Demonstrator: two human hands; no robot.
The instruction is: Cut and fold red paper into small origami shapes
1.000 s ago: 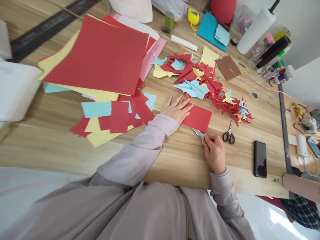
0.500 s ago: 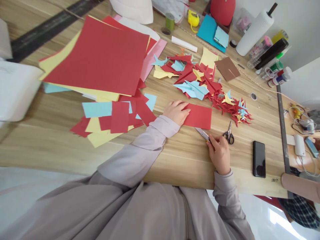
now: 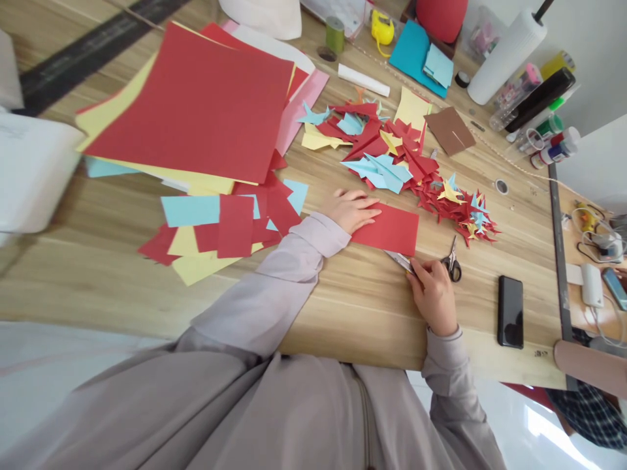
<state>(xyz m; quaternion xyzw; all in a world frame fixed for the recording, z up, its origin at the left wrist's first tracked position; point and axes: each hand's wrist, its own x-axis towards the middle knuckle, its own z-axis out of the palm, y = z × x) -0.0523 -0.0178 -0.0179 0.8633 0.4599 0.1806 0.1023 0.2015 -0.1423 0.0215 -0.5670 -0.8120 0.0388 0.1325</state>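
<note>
Resting flat, the left hand (image 3: 350, 212) lies open, fingers spread, over the left end of a red rectangle (image 3: 390, 228) of paper on the wooden table (image 3: 343, 307). The right hand (image 3: 434, 297) grips a cutter (image 3: 399, 262), its silver blade reaching the rectangle's near edge. Small dark marks (image 3: 541, 353), right of and nearer than the rectangle, cannot be read; nor can the labels on the bottles (image 3: 554, 155) far to its right, beyond it. Wood grain shows between the rectangle and the table's front edge. Scissors (image 3: 455, 269) sit near its right end, and folded paper pieces (image 3: 379, 173) crowd just beyond its far edge.
</note>
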